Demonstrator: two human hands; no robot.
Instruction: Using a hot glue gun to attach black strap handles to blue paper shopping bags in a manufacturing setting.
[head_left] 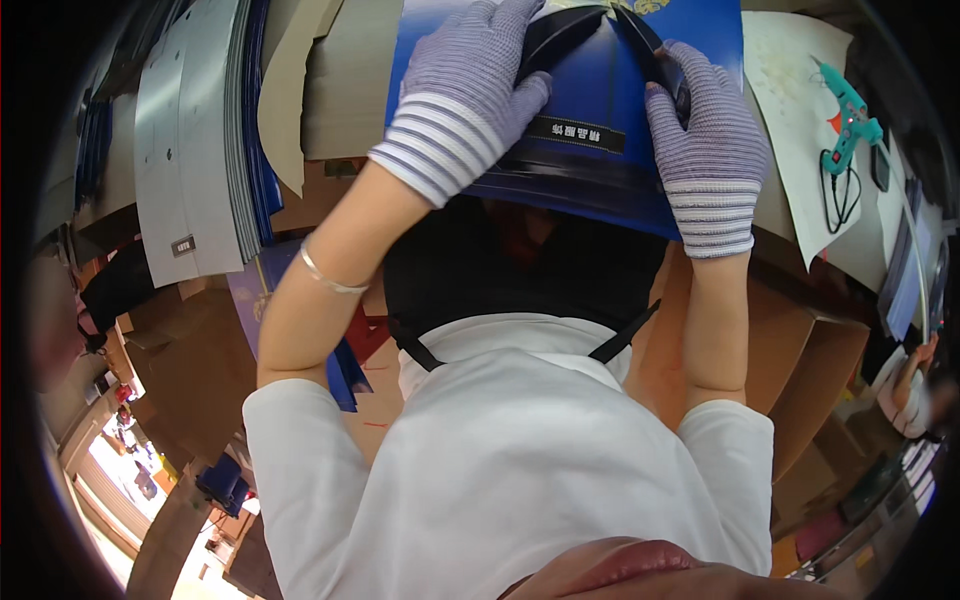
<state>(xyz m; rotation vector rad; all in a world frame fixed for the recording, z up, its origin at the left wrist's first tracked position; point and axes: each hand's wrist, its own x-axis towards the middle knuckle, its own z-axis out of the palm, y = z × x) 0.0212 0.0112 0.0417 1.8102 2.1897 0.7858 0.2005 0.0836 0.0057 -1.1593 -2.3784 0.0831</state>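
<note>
Before me lies a glossy blue box or bag panel (575, 90) with a gold pattern near its top and a small dark label (575, 133). A wide black strap (563, 38) slants across its left half, and another black length (640, 45) runs down its right half; they come together near the top edge. My left hand (475, 75), in a purple-and-white striped knit glove, holds the left length between thumb and fingers. My right hand (708, 135), gloved alike, pinches the right length with thumb and forefinger. The upper fingertips of my left hand are cut off by the frame.
At left stands a stack of grey sheets (190, 130) with blue-edged pieces, beside bent brown cardboard (290, 90). To the right, a teal glue gun (850, 115) with a black cord lies on white paper (790, 130). Cardboard boxes (810, 370) stand below; another person (910, 395) is at far right.
</note>
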